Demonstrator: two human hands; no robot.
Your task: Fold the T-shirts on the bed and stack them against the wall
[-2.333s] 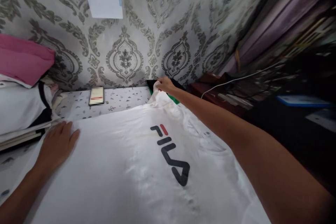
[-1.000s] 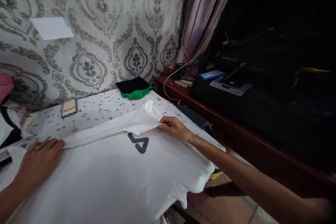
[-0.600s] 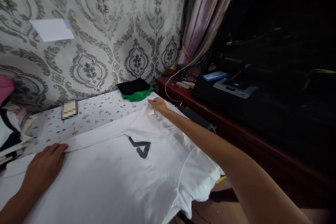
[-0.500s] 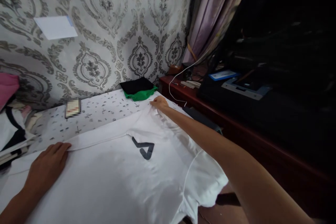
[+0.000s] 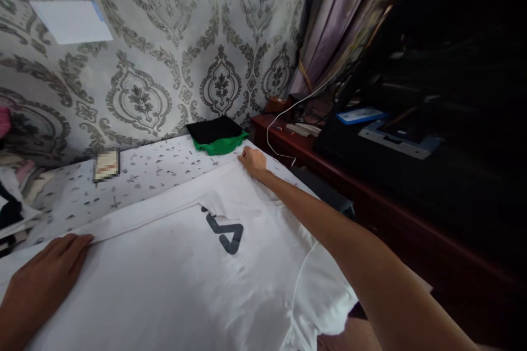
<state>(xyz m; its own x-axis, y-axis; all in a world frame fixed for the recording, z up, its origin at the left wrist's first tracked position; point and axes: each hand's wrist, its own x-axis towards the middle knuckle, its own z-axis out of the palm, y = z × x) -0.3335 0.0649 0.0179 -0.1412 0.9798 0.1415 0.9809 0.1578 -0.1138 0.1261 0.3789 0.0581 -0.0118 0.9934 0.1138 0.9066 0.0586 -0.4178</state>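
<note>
Far left, a heap of clothes (image 5: 11, 197) slumps at the table's edge, soft and crumpled. Now the left hand (image 5: 43, 277) is palm down with fingers stretched out flat, pressing on the white T-shirt (image 5: 164, 285) right where a folded edge runs across. The shirt lies spread over the near half of the table, smooth cotton, with its far strip doubled over into a long straight band and a dark printed logo (image 5: 224, 233) half tucked beneath it. Behind it shows the tablecloth (image 5: 160, 164), pale and speckled with small grey marks, and a small flat rectangular object (image 5: 107, 164) lies near the wall. High up, a sheet of paper (image 5: 71, 21) is stuck on ornate damask wallpaper. Moving right, a neat folded stack sits at the back corner – black cloth (image 5: 213, 129) on top of green cloth (image 5: 218, 145). Just in front is the right hand (image 5: 252, 161), arm stretched out, fingers curled down on the shirt's far corner – pinching or only pressing, I can't tell. Beyond that, a thin white cable (image 5: 284, 120) trails over a dark reddish wooden shelf (image 5: 329, 167), with a mauve curtain (image 5: 329, 22) above.
</note>
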